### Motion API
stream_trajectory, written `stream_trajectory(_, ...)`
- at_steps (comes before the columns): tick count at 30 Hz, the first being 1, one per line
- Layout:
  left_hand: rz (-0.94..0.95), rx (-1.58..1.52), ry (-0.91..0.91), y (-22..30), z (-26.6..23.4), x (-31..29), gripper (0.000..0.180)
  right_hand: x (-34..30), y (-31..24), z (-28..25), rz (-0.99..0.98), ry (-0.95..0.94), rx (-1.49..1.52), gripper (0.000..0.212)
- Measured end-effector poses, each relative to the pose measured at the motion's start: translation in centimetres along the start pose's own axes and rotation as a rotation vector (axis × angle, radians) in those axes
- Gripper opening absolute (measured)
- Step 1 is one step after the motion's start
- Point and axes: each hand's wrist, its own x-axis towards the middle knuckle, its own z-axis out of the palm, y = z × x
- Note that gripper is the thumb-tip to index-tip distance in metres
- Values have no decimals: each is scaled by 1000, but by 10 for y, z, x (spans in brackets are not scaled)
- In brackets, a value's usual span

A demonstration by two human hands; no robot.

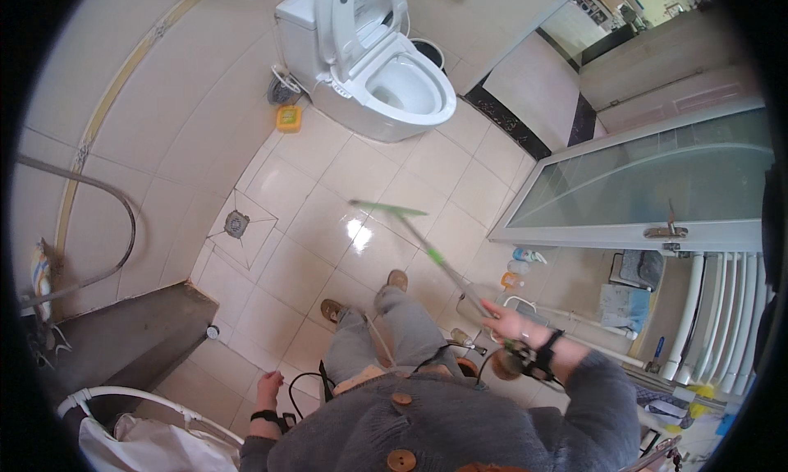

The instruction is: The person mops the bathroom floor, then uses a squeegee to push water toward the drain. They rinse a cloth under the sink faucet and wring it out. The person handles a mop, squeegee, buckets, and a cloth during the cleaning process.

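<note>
Well, left hand (269,387): fingers bent, near the grey jacket (353,427); how far open, or whether empty, I cannot tell.
Green head (390,208): narrow, over the tiled floor (275,308) beyond the shoes (397,280), well apart from the fingers of the right hand (515,322).
Grey handle (461,284): slants from the head to that hand.
Right fingers: closed around the handle.

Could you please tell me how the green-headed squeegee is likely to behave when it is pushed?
The squeegee is probably light, since only the right hand holds it. Its long, straight handle suggests it is fairly stiff. Its thin head may slide readily, as the floor tiles look glossy.
</note>
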Motion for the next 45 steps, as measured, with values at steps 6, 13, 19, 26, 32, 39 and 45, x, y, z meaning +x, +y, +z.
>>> stream_trajectory(6,128,-102,-36,100,82,-15,35,-90,34,-67,-105,289,474,64)
stream_trajectory(13,136,-79,-116,148,162,-42,37,-38,-35,-181,-335,437,156,62)
stream_trajectory(19,148,-125,42,155,161,-58,33,48,-155,-267,-394,466,-309,59)
stream_trajectory(26,75,-148,51,135,147,-71,35,67,-213,-271,-296,448,-456,62)
stream_trajectory(32,69,-135,-64,131,124,-45,36,17,-147,-215,-232,460,-445,63)
stream_trajectory(39,182,-46,-78,149,63,16,36,-50,-90,-90,-143,394,-166,66)
stream_trajectory(45,223,8,-19,145,-6,45,32,-99,-76,16,-108,88,222,63)
